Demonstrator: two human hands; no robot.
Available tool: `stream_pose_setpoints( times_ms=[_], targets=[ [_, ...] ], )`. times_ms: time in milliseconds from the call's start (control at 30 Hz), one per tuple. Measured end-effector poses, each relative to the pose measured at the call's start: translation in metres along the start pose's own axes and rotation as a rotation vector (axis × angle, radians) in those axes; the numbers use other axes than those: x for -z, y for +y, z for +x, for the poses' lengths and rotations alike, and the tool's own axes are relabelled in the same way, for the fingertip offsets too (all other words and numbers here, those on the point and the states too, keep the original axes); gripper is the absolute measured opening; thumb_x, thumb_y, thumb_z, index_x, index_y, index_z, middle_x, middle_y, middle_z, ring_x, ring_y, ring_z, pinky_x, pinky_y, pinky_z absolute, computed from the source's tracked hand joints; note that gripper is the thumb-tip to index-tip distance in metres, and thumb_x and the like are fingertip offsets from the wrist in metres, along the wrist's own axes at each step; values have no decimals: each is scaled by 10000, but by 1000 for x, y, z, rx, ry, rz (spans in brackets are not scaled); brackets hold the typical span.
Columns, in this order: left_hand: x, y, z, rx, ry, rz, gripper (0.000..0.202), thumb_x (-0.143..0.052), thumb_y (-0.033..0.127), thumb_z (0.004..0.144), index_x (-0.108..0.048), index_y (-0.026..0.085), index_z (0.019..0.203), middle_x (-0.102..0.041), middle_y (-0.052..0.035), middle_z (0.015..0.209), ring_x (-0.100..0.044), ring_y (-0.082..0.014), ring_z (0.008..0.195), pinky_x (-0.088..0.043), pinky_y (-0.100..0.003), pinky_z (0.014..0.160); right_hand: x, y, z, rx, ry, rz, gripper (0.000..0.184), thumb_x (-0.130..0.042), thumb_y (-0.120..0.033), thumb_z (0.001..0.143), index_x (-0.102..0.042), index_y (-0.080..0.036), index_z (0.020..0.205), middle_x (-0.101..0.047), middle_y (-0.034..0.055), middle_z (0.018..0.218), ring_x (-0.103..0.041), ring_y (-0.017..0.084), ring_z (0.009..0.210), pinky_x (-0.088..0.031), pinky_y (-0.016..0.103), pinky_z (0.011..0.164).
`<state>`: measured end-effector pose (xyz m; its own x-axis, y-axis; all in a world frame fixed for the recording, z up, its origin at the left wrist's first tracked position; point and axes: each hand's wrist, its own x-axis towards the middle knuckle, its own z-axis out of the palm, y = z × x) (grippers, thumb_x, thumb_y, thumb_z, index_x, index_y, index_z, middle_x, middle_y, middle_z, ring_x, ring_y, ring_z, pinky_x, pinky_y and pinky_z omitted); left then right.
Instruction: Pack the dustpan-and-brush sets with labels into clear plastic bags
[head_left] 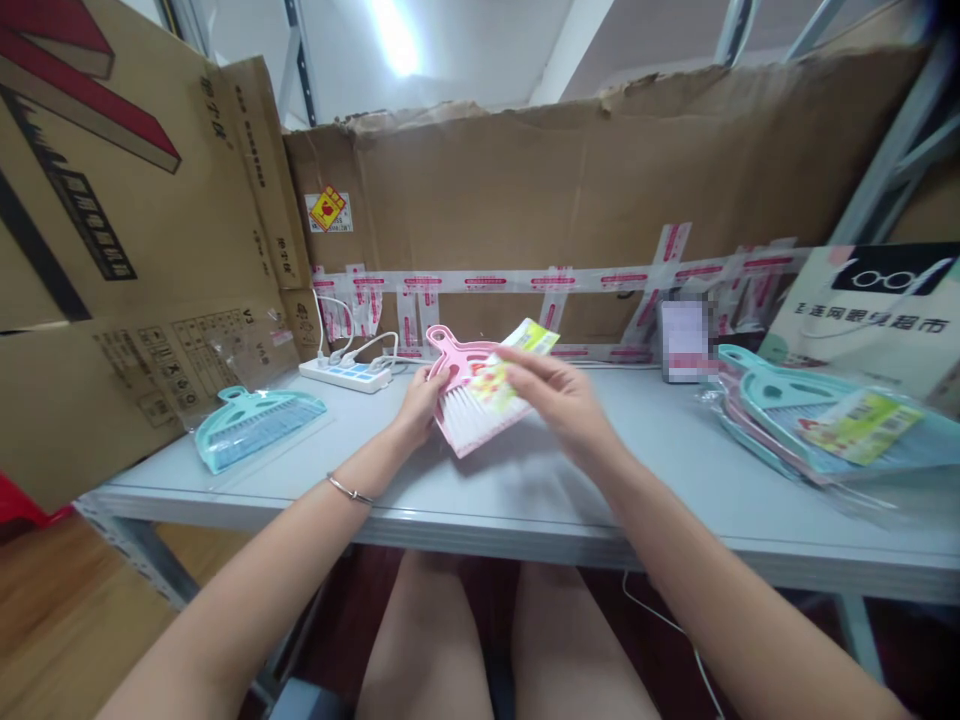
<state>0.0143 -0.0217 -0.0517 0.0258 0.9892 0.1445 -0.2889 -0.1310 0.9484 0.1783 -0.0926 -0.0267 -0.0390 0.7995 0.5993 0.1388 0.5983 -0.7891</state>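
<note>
A pink mini dustpan with a white-bristled brush (465,405) is held up over the grey table (525,490). My left hand (421,402) grips its left edge with the fingers curled round it. My right hand (559,392) pinches a green and yellow paper label card (504,375) that lies against the front of the pink set.
A teal brush and dustpan set (251,425) in a clear bag lies at the left. A pile of bagged teal and pink sets (817,420) lies at the right. A white power strip (346,374) with cables sits at the back left. Cardboard sheets (570,200) wall in the table.
</note>
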Motion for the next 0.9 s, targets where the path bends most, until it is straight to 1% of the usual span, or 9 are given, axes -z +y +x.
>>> stream_pose_setpoints(
  times_ms=[67, 133, 233, 367, 533, 600, 733, 800, 900],
  targets=[
    [0, 0, 1, 6, 1, -22, 334, -739, 329, 675, -505, 176, 858, -642, -26, 776, -629, -168, 682, -503, -337, 696, -20, 6, -9, 54, -91, -217, 454, -475, -407, 844, -605, -178, 1213, -645, 98, 1179, -597, 241, 1087, -443, 438, 984],
    [0, 1, 0, 6, -5, -39, 329, -737, 329, 684, -506, 177, 864, -643, -24, 773, -626, -162, 661, -505, -339, 691, -31, 15, -13, 85, -84, -354, 440, -448, -337, 849, -600, -173, 1228, -637, 110, 1191, -552, 257, 1157, -236, 510, 1115],
    [-2, 3, -2, -16, -17, -58, 324, -726, 359, 710, -515, 176, 872, -651, -34, 820, -630, -158, 676, -508, -336, 694, -35, 26, -14, 119, -62, -490, 431, -423, -270, 847, -593, -183, 1234, -628, 120, 1202, -484, 271, 1232, 10, 549, 1136],
    [-4, 5, -5, -66, -70, -51, 415, -754, 410, 675, -515, 166, 910, -647, -61, 932, -637, -164, 772, -502, -337, 756, -33, 34, -15, 156, -32, -611, 445, -400, -254, 856, -561, -193, 1267, -584, 126, 1260, -270, 290, 1374, 3, 567, 1123],
    [-2, 5, -8, -50, -209, 50, 646, -859, 177, 494, -484, 173, 1019, -630, -72, 1034, -630, -209, 912, -497, -381, 841, -29, 39, -17, 152, 86, -742, 454, -425, -263, 853, -540, -179, 1284, -507, 167, 1308, -69, 339, 1417, -80, 622, 1090],
    [-2, 5, -9, -40, -231, 60, 659, -856, 141, 479, -478, 170, 1017, -628, -80, 1045, -625, -217, 932, -494, -394, 860, -25, 34, -17, 173, 159, -666, 492, -470, -293, 848, -471, -205, 1333, -376, 158, 1425, -18, 339, 1420, -92, 631, 1084],
    [-2, 10, -10, -20, -257, 50, 674, -849, 147, 490, -474, 169, 1050, -617, -102, 1090, -628, -225, 928, -495, -418, 863, -15, 21, -13, 87, 579, -206, 790, -606, -360, 791, -174, -230, 1440, -74, 137, 1549, -54, 282, 1428, -187, 538, 1113],
    [-2, 12, -11, -21, -262, 45, 683, -847, 153, 496, -473, 169, 1068, -609, -108, 1107, -627, -223, 925, -496, -419, 862, -13, 18, -8, -152, 592, 177, 766, -643, -346, 770, -238, -190, 1402, -236, 185, 1503, -278, 287, 1373, -331, 483, 1067],
    [0, 13, -11, -26, -276, 61, 693, -853, 171, 497, -469, 163, 1074, -613, -104, 1085, -627, -219, 914, -500, -413, 852, -16, 17, -2, -514, 339, 628, 455, -659, -262, 768, -514, -162, 1188, -598, 154, 1224, -587, 277, 1104, -514, 424, 890]
  ],
)
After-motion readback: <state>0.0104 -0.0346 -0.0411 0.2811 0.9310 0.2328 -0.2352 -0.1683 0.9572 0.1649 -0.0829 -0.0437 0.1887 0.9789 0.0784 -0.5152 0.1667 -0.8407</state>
